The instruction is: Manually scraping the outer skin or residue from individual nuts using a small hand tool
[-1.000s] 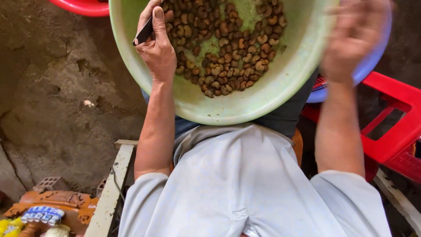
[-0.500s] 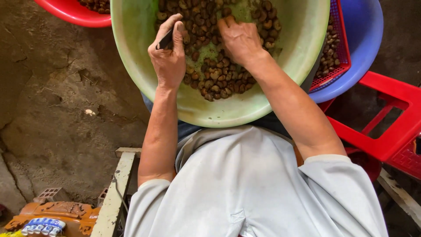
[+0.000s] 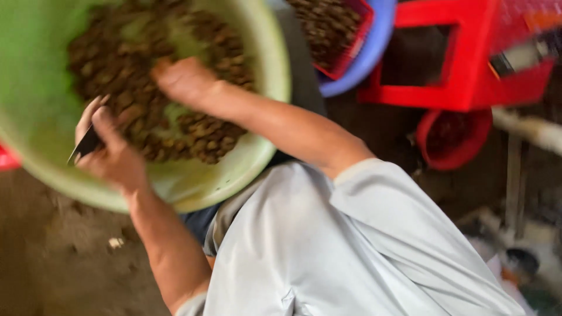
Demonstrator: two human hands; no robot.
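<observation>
The green basin [image 3: 257, 158] rests tilted on the lap, its rim overhanging the floor; a knock could tip it. The nuts [image 3: 199, 131] heaped inside might spill. The left hand [image 3: 114, 158] is clamped on a dark blade [image 3: 85, 146], close to the right hand [image 3: 184, 79], whose grip I cannot tell, buried among nuts; a slip could cut.

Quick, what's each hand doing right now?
Left hand: closed on a small dark blade, at the green basin's rim.
Right hand: down among the brown nuts; blurred, grip cannot be told.
</observation>
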